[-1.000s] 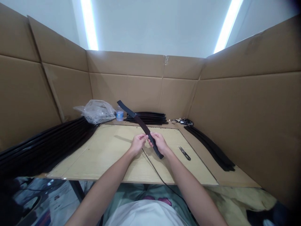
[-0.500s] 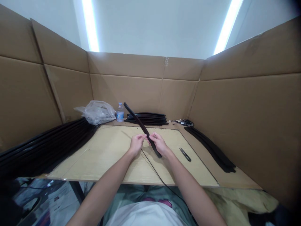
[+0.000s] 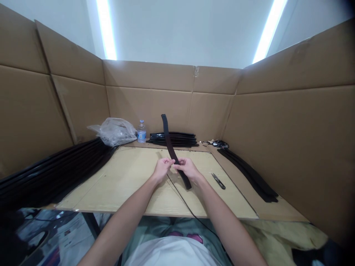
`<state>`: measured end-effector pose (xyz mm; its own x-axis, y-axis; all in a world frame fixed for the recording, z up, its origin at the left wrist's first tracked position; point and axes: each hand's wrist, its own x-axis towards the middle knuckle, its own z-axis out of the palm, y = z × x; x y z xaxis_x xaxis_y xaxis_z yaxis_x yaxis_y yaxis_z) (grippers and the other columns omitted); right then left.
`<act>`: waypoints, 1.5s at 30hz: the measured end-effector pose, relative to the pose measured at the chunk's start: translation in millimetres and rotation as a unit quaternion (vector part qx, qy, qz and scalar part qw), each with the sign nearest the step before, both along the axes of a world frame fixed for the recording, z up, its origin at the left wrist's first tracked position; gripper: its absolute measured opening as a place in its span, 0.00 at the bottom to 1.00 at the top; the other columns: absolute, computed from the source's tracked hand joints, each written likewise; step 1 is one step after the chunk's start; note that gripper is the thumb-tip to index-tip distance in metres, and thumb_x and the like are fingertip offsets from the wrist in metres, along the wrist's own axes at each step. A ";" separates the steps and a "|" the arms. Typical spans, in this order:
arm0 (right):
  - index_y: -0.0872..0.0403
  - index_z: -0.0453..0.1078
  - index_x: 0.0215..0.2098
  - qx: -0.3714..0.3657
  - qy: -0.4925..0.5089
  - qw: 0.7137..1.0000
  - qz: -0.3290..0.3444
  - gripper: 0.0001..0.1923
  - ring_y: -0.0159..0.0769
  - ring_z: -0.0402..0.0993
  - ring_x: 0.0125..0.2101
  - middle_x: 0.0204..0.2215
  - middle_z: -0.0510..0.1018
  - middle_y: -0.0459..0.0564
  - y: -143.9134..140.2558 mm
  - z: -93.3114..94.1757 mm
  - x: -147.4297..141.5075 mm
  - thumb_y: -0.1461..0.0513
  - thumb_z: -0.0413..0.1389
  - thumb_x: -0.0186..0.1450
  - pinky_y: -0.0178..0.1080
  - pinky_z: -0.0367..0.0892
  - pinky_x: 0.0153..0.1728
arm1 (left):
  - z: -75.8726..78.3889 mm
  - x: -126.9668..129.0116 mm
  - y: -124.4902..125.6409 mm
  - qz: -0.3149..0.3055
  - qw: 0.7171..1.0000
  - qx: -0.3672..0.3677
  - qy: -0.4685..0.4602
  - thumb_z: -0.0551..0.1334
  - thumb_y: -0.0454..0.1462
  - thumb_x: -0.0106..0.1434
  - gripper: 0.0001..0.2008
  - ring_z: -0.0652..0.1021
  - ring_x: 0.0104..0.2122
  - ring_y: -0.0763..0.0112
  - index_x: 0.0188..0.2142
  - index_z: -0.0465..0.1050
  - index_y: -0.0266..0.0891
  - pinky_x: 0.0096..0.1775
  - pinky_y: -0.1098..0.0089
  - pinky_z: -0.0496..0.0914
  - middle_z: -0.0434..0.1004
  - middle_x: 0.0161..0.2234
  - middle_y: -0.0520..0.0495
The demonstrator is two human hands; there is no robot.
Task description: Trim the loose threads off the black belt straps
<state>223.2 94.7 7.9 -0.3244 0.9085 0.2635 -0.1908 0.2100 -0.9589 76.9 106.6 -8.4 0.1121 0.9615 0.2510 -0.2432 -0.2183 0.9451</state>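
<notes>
Belt strap (image 3: 169, 142) is getting pinched mid-length above the table (image 3: 124, 177) by both hands: left hand (image 3: 162, 169) and right hand (image 3: 188, 168), fingertips closed on it (far end sticking up).

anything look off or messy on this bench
Nothing looks damaged or spilled. Both hands, left and right, hold one dark strap tilted up off the table. The snips lie loose by the right hand, and a crumpled plastic bag sits at the back.

Both hands hold a strap (image 3: 169, 144) above the tabletop (image 3: 124, 184); snips (image 3: 218, 181) lie right, a bottle (image 3: 141, 131) and bag (image 3: 113, 131) behind-left.
</notes>
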 end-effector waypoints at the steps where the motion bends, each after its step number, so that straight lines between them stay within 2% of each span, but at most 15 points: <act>1: 0.55 0.66 0.32 -0.003 0.000 1.000 0.006 0.19 0.31 0.71 0.18 0.21 0.76 0.43 -1.7 1.0 0.3 0.57 0.67 0.48 0.33 0.65 0.20 | 0.1 0.5 -0.3 -0.002 1.000 0.001 -0.002 0.68 0.49 0.47 0.20 0.57 0.13 0.82 0.21 0.65 0.36 0.18 0.76 0.48 0.59 0.14 0.58; 5: 0.52 0.60 0.34 -0.010 0.005 1.000 0.026 0.20 0.28 0.67 0.15 0.22 0.77 0.43 -5.4 6.1 2.1 0.55 0.65 0.51 0.29 0.58 0.14 | 1.2 0.9 -1.2 -0.008 1.000 0.001 -0.014 0.68 0.49 0.48 0.20 0.58 0.13 0.83 0.23 0.64 0.36 0.18 0.76 0.48 0.63 0.16 0.57; 9: 0.53 0.63 0.36 -0.013 0.023 0.999 0.025 0.16 0.27 0.68 0.19 0.26 0.78 0.46 -3.5 8.4 2.4 0.53 0.60 0.57 0.29 0.58 0.18 | 3.3 -0.8 -0.2 0.000 1.000 -0.004 -0.028 0.67 0.49 0.49 0.20 0.54 0.12 0.84 0.23 0.60 0.38 0.17 0.76 0.45 0.59 0.14 0.60; 11: 0.53 0.66 0.39 -0.010 0.028 0.999 0.017 0.18 0.27 0.69 0.21 0.27 0.78 0.46 -1.8 7.1 1.6 0.55 0.62 0.55 0.30 0.60 0.20 | 4.5 -1.3 0.2 0.001 0.999 -0.008 -0.031 0.68 0.48 0.48 0.21 0.53 0.12 0.84 0.23 0.60 0.38 0.17 0.76 0.45 0.55 0.13 0.62; 14: 0.54 0.69 0.43 -0.002 0.025 1.000 0.007 0.24 0.29 0.71 0.24 0.29 0.79 0.45 0.8 3.7 0.5 0.59 0.67 0.48 0.32 0.64 0.26 | 6.0 -0.9 -0.2 -0.007 1.000 -0.010 -0.029 0.70 0.46 0.45 0.20 0.54 0.12 0.85 0.23 0.62 0.37 0.17 0.76 0.46 0.56 0.14 0.62; 16: 0.56 0.71 0.39 0.000 0.017 1.000 0.006 0.23 0.30 0.72 0.25 0.29 0.79 0.46 1.8 1.6 0.5 0.60 0.68 0.46 0.33 0.65 0.27 | 6.4 -0.3 -1.3 -0.010 1.000 -0.010 -0.027 0.71 0.45 0.44 0.21 0.54 0.12 0.85 0.23 0.62 0.37 0.17 0.76 0.46 0.56 0.13 0.61; 19: 0.57 0.70 0.32 -0.006 0.005 1.000 0.008 0.18 0.30 0.70 0.20 0.23 0.77 0.45 1.0 0.2 1.1 0.59 0.68 0.46 0.33 0.64 0.23 | 5.4 0.8 -2.9 -0.010 1.000 -0.009 -0.027 0.71 0.45 0.45 0.21 0.55 0.12 0.85 0.22 0.61 0.37 0.17 0.76 0.46 0.56 0.13 0.61; 22: 0.54 0.65 0.33 -0.012 0.005 1.000 0.016 0.19 0.30 0.68 0.16 0.20 0.76 0.43 -1.9 0.9 0.8 0.56 0.67 0.49 0.32 0.62 0.18 | 3.4 1.4 -3.0 -0.010 0.999 -0.008 -0.030 0.70 0.46 0.45 0.21 0.58 0.12 0.84 0.22 0.61 0.37 0.17 0.77 0.48 0.61 0.14 0.58; 25: 0.52 0.62 0.33 -0.015 0.018 1.000 0.019 0.17 0.29 0.69 0.18 0.23 0.77 0.45 -3.6 2.2 -0.5 0.52 0.62 0.55 0.31 0.61 0.18 | 2.3 0.8 -1.3 -0.009 0.999 -0.007 -0.034 0.69 0.48 0.47 0.20 0.60 0.13 0.83 0.23 0.61 0.37 0.17 0.77 0.48 0.65 0.16 0.56; 28: 0.52 0.62 0.33 -0.020 0.031 0.999 0.015 0.16 0.30 0.71 0.22 0.26 0.77 0.46 -2.3 1.9 -1.4 0.50 0.59 0.57 0.32 0.64 0.22 | 2.5 -1.1 0.9 -0.006 0.999 -0.009 -0.039 0.68 0.48 0.49 0.21 0.57 0.12 0.84 0.22 0.59 0.38 0.17 0.77 0.46 0.62 0.15 0.58; 34: 0.54 0.70 0.38 -0.007 0.023 1.000 -0.006 0.21 0.29 0.71 0.26 0.27 0.77 0.44 3.7 -0.7 1.9 0.58 0.67 0.48 0.33 0.66 0.30 | 4.2 -2.7 1.4 -0.017 0.999 -0.016 -0.037 0.70 0.46 0.46 0.20 0.53 0.12 0.85 0.23 0.62 0.37 0.17 0.76 0.44 0.55 0.14 0.61; 36: 0.56 0.72 0.39 -0.009 0.010 1.000 -0.009 0.24 0.29 0.71 0.25 0.26 0.77 0.44 4.9 -0.3 4.1 0.61 0.69 0.44 0.33 0.66 0.29 | 4.0 -2.6 0.9 -0.024 0.999 -0.014 -0.034 0.70 0.46 0.45 0.20 0.53 0.12 0.85 0.23 0.62 0.37 0.17 0.76 0.44 0.54 0.14 0.62; 38: 0.58 0.73 0.35 -0.010 -0.004 1.000 -0.009 0.22 0.29 0.70 0.23 0.25 0.77 0.44 4.5 0.7 5.8 0.61 0.70 0.42 0.33 0.65 0.26 | 3.2 -2.6 0.6 -0.027 0.999 -0.011 -0.029 0.70 0.46 0.45 0.20 0.53 0.12 0.85 0.22 0.62 0.37 0.17 0.76 0.44 0.53 0.13 0.62; 41: 0.57 0.70 0.27 -0.009 -0.012 1.000 -0.005 0.18 0.29 0.69 0.21 0.23 0.76 0.44 0.7 2.9 6.0 0.60 0.70 0.43 0.33 0.65 0.23 | 1.9 -2.6 0.6 -0.026 0.999 -0.005 -0.023 0.70 0.46 0.46 0.20 0.54 0.13 0.85 0.21 0.62 0.36 0.18 0.76 0.44 0.54 0.13 0.61; 45: 0.54 0.63 0.28 -0.008 -0.006 1.000 0.009 0.20 0.30 0.70 0.19 0.24 0.76 0.44 -6.2 6.7 3.3 0.55 0.68 0.47 0.32 0.63 0.18 | 1.7 -2.7 0.5 -0.024 0.999 -0.001 -0.023 0.70 0.46 0.47 0.20 0.55 0.13 0.84 0.22 0.63 0.36 0.18 0.76 0.45 0.57 0.14 0.60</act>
